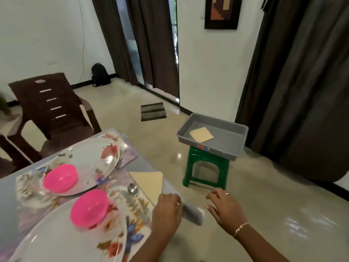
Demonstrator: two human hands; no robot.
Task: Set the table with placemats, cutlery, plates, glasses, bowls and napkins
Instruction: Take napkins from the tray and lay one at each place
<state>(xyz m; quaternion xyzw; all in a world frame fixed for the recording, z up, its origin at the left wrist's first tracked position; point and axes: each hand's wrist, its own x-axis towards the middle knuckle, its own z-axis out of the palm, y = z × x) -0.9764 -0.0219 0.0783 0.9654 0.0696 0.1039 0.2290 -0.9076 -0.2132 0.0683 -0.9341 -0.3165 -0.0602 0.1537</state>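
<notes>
Left hand (pixel 166 212): knuckles up, fingers curled at table corner, just beside table napkin (pixel 149 183); grip on anything cannot be told (motion blur). Right hand (pixel 224 207): off table, fingers loosely curled, holding nothing. Near plate (pixel 56 241) cut off by frame. Counts: two pink bowls, near bowl (pixel 89 208) and far bowl (pixel 60 177), one per plate; far plate (pixel 85 154); near placemat (pixel 120 177), far placemat (pixel 128 157); one spoon (pixel 133 189); tray napkin (pixel 201 134) in grey tray (pixel 236 148) on green stool (pixel 205 161).
</notes>
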